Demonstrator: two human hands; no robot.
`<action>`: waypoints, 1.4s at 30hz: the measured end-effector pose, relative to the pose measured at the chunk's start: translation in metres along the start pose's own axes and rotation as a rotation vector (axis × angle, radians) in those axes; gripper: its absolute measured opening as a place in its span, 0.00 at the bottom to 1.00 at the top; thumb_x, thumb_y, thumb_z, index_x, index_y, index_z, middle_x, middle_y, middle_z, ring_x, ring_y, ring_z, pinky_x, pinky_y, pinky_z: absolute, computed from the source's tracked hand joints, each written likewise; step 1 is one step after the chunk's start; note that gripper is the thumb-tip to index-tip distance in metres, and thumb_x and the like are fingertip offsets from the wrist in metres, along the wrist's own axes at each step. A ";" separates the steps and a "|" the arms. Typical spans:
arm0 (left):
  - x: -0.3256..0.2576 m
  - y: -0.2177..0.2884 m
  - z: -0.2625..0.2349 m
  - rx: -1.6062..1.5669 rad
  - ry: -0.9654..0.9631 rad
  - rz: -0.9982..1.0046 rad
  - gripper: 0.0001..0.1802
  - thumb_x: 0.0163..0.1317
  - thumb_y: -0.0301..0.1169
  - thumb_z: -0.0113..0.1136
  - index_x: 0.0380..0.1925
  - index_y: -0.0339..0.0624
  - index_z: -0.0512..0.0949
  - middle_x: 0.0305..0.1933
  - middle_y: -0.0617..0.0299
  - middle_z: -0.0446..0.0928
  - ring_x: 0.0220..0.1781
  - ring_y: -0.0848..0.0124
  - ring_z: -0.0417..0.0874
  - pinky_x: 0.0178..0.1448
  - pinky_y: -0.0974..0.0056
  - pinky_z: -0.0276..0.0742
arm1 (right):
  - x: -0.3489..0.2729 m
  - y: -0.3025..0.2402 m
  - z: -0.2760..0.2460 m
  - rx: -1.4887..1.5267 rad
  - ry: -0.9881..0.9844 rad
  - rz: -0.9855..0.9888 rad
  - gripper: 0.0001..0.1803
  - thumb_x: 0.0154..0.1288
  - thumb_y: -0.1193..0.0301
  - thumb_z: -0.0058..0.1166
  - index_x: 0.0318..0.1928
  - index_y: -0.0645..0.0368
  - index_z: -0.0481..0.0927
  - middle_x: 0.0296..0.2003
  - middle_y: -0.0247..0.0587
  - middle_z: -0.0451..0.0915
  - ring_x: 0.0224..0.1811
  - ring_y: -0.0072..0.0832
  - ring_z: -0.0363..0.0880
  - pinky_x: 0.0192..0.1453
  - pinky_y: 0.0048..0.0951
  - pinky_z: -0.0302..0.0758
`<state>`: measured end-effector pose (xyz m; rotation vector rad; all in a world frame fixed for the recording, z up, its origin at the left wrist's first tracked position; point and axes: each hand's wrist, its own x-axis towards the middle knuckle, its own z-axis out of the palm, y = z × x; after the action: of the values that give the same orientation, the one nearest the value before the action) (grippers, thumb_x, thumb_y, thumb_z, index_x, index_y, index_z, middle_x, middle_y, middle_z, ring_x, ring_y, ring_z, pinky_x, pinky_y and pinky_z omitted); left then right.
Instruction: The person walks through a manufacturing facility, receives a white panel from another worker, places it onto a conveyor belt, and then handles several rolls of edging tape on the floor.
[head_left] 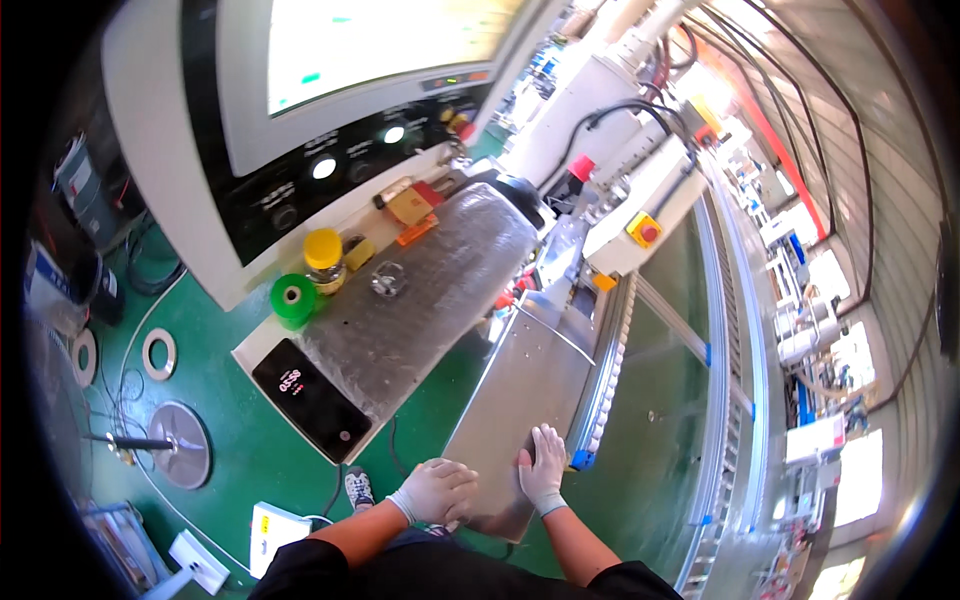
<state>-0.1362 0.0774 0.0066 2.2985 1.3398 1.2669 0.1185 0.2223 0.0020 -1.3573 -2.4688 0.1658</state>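
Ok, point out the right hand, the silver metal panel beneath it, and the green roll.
Right hand (543, 474): head view, on the back of the glove.
Silver metal panel (524, 385): head view, on its bare flat top.
Green roll (294, 312): head view, on the green just below its centre hole.

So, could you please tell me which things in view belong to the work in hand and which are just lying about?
Seemingly in the work:
- metal work surface, under the right hand
- left hand, by its near end

Apparently just lying about:
- black phone
- green spool
- yellow-lidded jar
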 end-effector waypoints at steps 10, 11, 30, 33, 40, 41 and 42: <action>0.062 0.037 0.031 0.075 -0.173 -0.224 0.05 0.58 0.35 0.64 0.27 0.48 0.84 0.38 0.63 0.87 0.43 0.62 0.87 0.49 0.52 0.80 | -0.095 0.026 -0.033 0.134 -0.034 0.081 0.31 0.60 0.64 0.60 0.65 0.60 0.74 0.69 0.57 0.69 0.75 0.54 0.62 0.78 0.52 0.58; 0.079 0.055 0.038 0.144 -0.209 -0.197 0.05 0.58 0.33 0.63 0.25 0.47 0.84 0.35 0.60 0.87 0.38 0.60 0.88 0.46 0.53 0.81 | -0.117 0.039 -0.035 0.248 -0.063 0.003 0.30 0.63 0.64 0.60 0.65 0.58 0.74 0.69 0.55 0.69 0.74 0.53 0.64 0.76 0.51 0.62; 0.312 0.351 0.515 -0.354 -1.284 0.533 0.16 0.70 0.39 0.54 0.47 0.41 0.83 0.53 0.51 0.84 0.54 0.49 0.83 0.61 0.50 0.78 | -0.569 0.422 -0.180 0.295 0.616 1.319 0.18 0.69 0.61 0.59 0.53 0.58 0.84 0.46 0.46 0.87 0.43 0.37 0.86 0.50 0.34 0.82; 0.333 0.376 0.581 -0.485 -1.405 0.514 0.18 0.74 0.41 0.51 0.49 0.41 0.83 0.55 0.51 0.83 0.58 0.51 0.81 0.64 0.51 0.76 | -0.656 0.439 -0.142 1.291 1.280 1.448 0.13 0.68 0.60 0.59 0.47 0.54 0.82 0.32 0.31 0.78 0.28 0.21 0.72 0.32 0.21 0.68; 0.428 0.450 0.721 -0.728 -1.255 0.669 0.14 0.71 0.39 0.57 0.42 0.41 0.85 0.49 0.55 0.85 0.51 0.53 0.84 0.60 0.52 0.79 | -0.697 0.530 -0.168 1.176 1.258 1.816 0.07 0.71 0.61 0.54 0.41 0.47 0.76 0.26 0.21 0.71 0.24 0.17 0.67 0.27 0.22 0.63; 0.448 0.461 0.747 -0.720 -1.149 0.753 0.11 0.68 0.36 0.59 0.39 0.41 0.85 0.48 0.54 0.85 0.51 0.53 0.85 0.58 0.51 0.80 | -0.709 0.548 -0.164 1.163 1.200 1.808 0.08 0.72 0.61 0.54 0.40 0.50 0.78 0.26 0.22 0.72 0.25 0.18 0.69 0.28 0.24 0.66; 0.471 0.479 0.775 -0.740 -1.031 0.836 0.08 0.65 0.33 0.61 0.37 0.42 0.86 0.46 0.53 0.85 0.50 0.54 0.85 0.57 0.50 0.81 | -0.741 0.565 -0.157 1.128 1.151 1.808 0.10 0.72 0.61 0.53 0.40 0.53 0.79 0.27 0.24 0.74 0.25 0.18 0.70 0.30 0.25 0.69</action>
<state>0.8493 0.3562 0.0594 2.3018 -0.3960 0.3470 0.9929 -0.1009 -0.1548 -1.6811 0.2860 0.6861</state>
